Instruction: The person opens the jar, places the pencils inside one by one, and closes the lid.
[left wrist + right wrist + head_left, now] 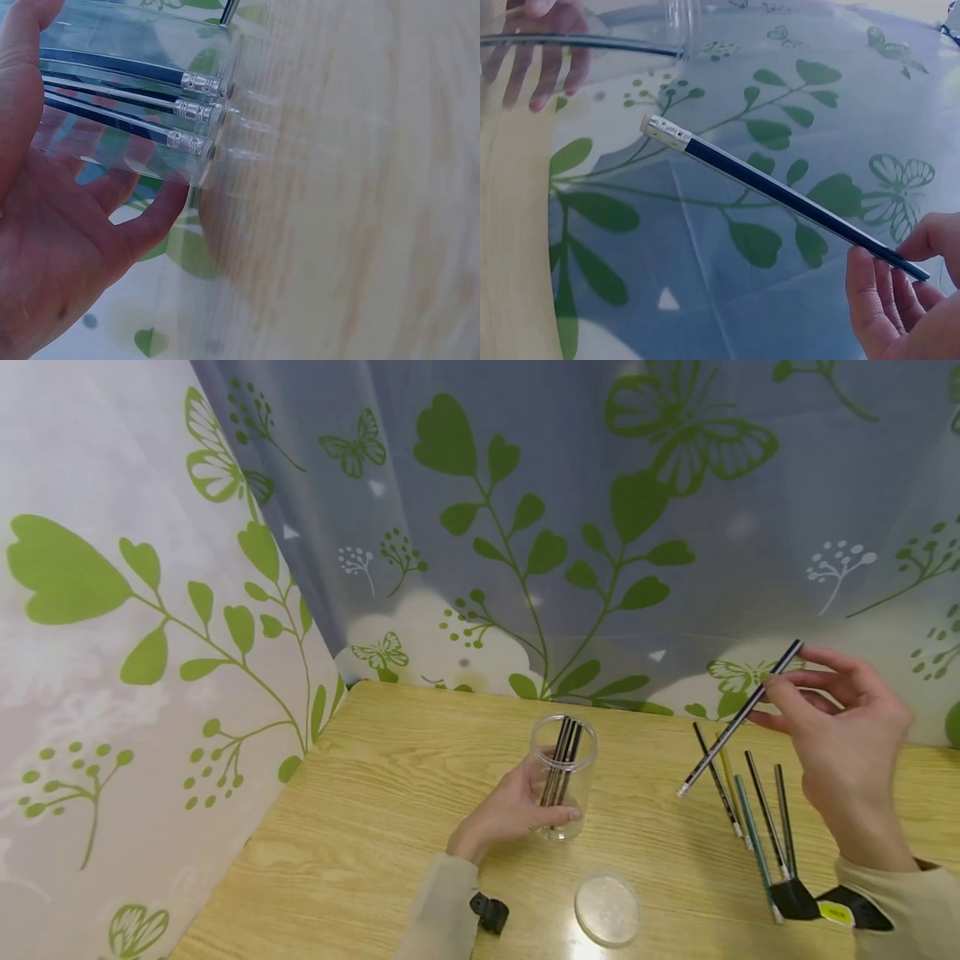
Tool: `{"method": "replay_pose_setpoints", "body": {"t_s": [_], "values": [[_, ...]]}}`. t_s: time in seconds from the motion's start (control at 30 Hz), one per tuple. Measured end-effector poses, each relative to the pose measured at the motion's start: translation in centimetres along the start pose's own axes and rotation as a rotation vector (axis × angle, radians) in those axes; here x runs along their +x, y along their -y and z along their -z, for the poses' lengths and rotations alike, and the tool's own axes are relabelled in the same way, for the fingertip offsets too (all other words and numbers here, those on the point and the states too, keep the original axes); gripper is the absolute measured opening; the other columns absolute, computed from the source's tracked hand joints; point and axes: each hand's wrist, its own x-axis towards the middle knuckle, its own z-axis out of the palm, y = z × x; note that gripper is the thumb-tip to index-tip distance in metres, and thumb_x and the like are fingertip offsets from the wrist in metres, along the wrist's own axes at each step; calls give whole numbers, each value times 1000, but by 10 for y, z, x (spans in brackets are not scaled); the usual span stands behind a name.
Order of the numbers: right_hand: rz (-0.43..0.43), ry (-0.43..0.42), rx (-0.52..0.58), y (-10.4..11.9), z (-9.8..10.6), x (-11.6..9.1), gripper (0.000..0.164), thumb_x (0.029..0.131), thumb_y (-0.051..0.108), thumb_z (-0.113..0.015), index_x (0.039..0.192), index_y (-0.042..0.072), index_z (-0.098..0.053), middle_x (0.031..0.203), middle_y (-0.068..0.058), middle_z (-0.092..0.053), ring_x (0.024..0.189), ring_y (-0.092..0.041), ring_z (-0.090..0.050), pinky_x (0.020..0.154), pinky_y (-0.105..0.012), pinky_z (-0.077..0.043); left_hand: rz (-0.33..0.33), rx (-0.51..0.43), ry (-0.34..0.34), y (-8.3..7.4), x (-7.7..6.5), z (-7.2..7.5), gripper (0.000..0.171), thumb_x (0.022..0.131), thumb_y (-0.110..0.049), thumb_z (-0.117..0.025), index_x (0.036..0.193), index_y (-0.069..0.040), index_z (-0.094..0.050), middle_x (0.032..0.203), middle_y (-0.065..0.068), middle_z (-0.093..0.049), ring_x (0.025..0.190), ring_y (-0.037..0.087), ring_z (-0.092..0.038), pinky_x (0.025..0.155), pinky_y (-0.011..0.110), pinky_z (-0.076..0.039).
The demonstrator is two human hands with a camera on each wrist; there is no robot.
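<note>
Pencil (731,731) up off the table (360,793), right of the jar (581,785): R hand (851,739) has it pinched btwn thumb and fingers, nr the end opp. the eraser (645,123). L hand (513,802) wraps the jar, thumb in front, fingers behind, w/ more pencils (562,760) inside. Head cam alone gives the round lid (608,910) nr the jar, plus five loose pencils (756,843) beside R wrist. L wrist cam gets what head cam hides: three metal-banded eraser ends (193,112) at the jar's base. R wrist cam has the held one's metal band (669,133) up close.

Long axis runs diag.: eraser low, toward the jar side, other end high, by R fingertips. Surface is yellowish wood-grain; behind hangs blue-grey cloth (525,602) w/ green leaves & butterflies.
</note>
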Motion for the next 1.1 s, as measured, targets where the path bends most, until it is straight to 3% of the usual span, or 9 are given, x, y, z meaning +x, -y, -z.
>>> {"method": "replay_pose_setpoints", "body": {"t_s": [0.2, 0.33, 0.7, 0.9, 1.1], "values": [[44, 18, 102, 7, -14, -4, 39, 82, -20, -68, 116, -1, -67, 87, -11, -69, 64, -16, -72, 54, -29, -60, -6, -27, 19, -1, 1, -1, 76, 86, -28, -84, 148, -43, -41, 130, 7, -70, 110, 16, -69, 108, 52, -47], [107, 39, 113, 11, -24, -7, 39, 82, -18, -69, 118, -2, -66, 89, -12, -66, 65, -17, -71, 55, -28, -60, -10, -22, 23, -1, 1, -2, 76, 87, -26, -83, 149, -40, -41, 127, 11, -71, 106, 15, -70, 106, 50, -48], [201, 84, 260, 22, -54, -14, 38, 81, -22, -69, 116, -7, -65, 85, -15, -66, 61, -22, -69, 58, -35, -61, -11, 36, -18, 0, 0, -1, 81, 85, -29, -85, 152, -33, -39, 138, 10, -66, 126, 24, -61, 113, 55, -41], [241, 163, 248, 23, -69, -18, 39, 82, -20, -69, 117, -4, -64, 85, -12, -66, 64, -21, -70, 60, -33, -62, -18, 49, -25, -1, 0, 0, 83, 85, -29, -84, 154, -31, -38, 146, 12, -59, 135, 29, -55, 115, 59, -39], [283, 206, 183, 16, -82, -21, 39, 82, -17, -70, 117, -1, -65, 84, -8, -66, 65, -16, -71, 60, -29, -61, -15, 36, -24, -1, 0, -1, 84, 85, -29, -85, 154, -32, -38, 144, 10, -61, 132, 27, -58, 116, 58, -38]]}}
